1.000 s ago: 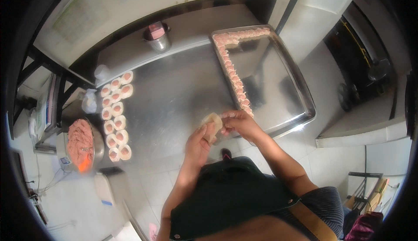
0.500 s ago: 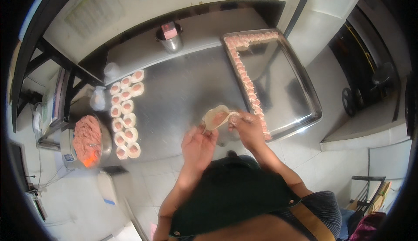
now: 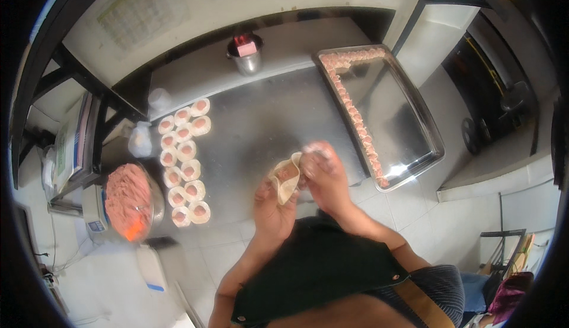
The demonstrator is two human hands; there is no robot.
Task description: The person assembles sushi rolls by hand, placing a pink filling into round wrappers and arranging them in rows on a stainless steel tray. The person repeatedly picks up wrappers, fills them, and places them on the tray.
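Note:
Between my hands, above the near part of the steel table (image 3: 255, 111), is a round dumpling wrapper (image 3: 286, 180) with pink meat filling in it, its sides curled up. My left hand (image 3: 275, 212) holds it from below and the left. The fingers of my right hand (image 3: 322, 171), slightly blurred, pinch its right edge. Flat wrappers with dabs of filling (image 3: 186, 151) lie in two columns to the left. On the right, a large metal tray (image 3: 440, 150) carries a line of pleated dumplings (image 3: 357, 116) along its far and left sides.
A bowl of pink ground meat (image 3: 129, 200) stands at the table's left end, beside a scale (image 3: 95, 212) and a plastic bag (image 3: 140, 140). On the back ledge are a metal pot (image 3: 249, 64) and a pale cup (image 3: 159, 99). Black metal posts frame both sides.
The wrapper has tilted more upright and folded in at its sides. My right hand has turned and risen over its right edge. The whole view has shifted slightly.

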